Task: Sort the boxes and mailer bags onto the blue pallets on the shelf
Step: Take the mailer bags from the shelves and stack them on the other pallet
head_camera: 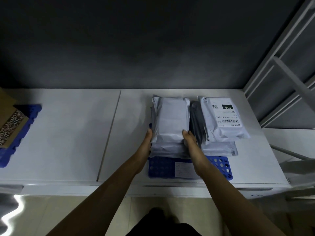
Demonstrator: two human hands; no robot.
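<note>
Fingers (185, 133) are mostly hidden against the sides of the top mailer bag (170, 120). Only a thumb tip shows at each near corner, so I cannot tell whether they clamp the bag or just press it. The left hand (146, 142) flanks its left side and the right hand (190, 142) its right side. The bag lies on a white stack (167, 149) on the blue pallet (162, 167), towards the right front of the shelf (68, 133).

Likely trouble:
- Slick plastic could slide, so the top bag may skew or slip off the stack towards the front edge if let go unevenly.
- The right hand is wedged beside the dark bag (197, 121) and could drag it, or nudge the labelled bag (223, 116), when it pulls out.

A cardboard box (10, 126) sits on a second pallet (25, 120) at the shelf's left edge.
</note>
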